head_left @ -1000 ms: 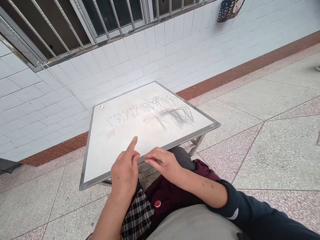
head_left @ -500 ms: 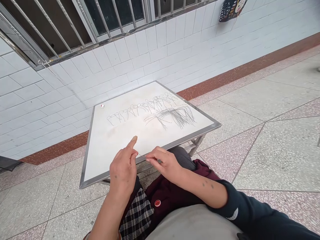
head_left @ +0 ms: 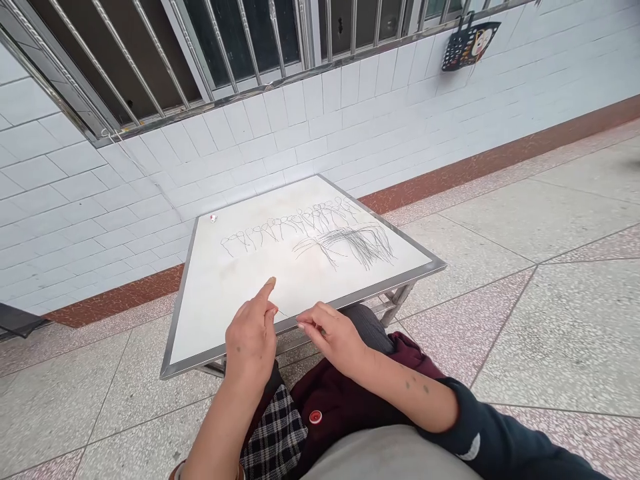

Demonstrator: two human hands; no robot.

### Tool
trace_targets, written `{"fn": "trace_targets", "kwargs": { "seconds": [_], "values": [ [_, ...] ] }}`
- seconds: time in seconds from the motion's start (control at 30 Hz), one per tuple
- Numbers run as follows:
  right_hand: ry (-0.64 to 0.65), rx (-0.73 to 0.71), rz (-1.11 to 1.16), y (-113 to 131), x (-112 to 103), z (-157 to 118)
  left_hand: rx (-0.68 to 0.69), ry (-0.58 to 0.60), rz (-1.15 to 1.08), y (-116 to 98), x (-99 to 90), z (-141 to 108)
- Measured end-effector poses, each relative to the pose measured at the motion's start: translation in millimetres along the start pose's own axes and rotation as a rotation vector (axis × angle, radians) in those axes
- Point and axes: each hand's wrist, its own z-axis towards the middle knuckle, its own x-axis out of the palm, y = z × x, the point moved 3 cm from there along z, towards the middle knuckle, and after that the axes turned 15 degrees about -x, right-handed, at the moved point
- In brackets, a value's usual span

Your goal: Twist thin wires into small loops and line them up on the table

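Over the near edge of our square white table with a grey metal rim (head_left: 210,293), our left hand (head_left: 250,340) and right hand (head_left: 337,337) pinch what looks like one thin dark strand (head_left: 283,312); we'd do well to pull gently, avoiding kinks. Mid-table lie a loose dark bundle (head_left: 361,241), then a row of looped strands (head_left: 280,228). We can read no writing.

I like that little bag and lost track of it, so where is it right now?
In the head view, the bag is at the upper right, hanging below the window bars against the tiled wall.
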Motion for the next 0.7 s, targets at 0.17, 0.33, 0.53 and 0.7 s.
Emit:
{"fn": "trace_targets", "kwargs": {
  "seconds": [0.17, 0.33, 0.53, 0.7],
  "values": [
    [0.050, 0.047, 0.029, -0.4, -3.3, -0.1, -0.060, -0.015, 0.004, 11.8, 2.1, 6.7],
    [0.089, 0.079, 0.080, -7.0, -5.2, -9.7, -0.122, -0.035, 0.008, 25.5, 2.7, 12.8],
    [0.191, 0.087, 0.158, -11.6, -18.3, -19.0, -0.166, 0.014, -0.015, 33.7, -3.4, 15.4],
    [0.189, 0.092, 0.163, -12.1, -27.0, -7.7, -0.166, 0.106, -0.079, 32.4, -4.9, 15.6]
  ]
}}
